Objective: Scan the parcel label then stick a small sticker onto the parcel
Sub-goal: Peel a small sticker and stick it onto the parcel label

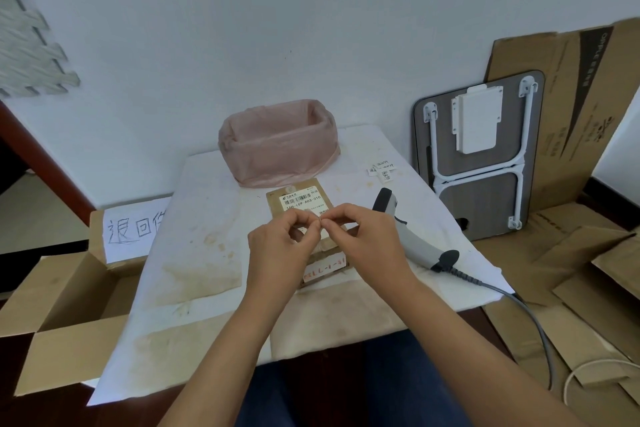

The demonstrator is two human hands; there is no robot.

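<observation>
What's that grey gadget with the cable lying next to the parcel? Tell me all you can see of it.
The scanner is a handheld barcode reader, grey plastic by its look, with a dark head and a dark collar at the handle's end. It lies on its side on the white table cover, right of the parcel, untouched; its grey cable trails off the edge.

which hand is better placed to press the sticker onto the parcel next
Probably the right hand: its fingertips pinch at the sticker's spot above the parcel. The left hand pinches beside it and could steady the parcel.
</observation>
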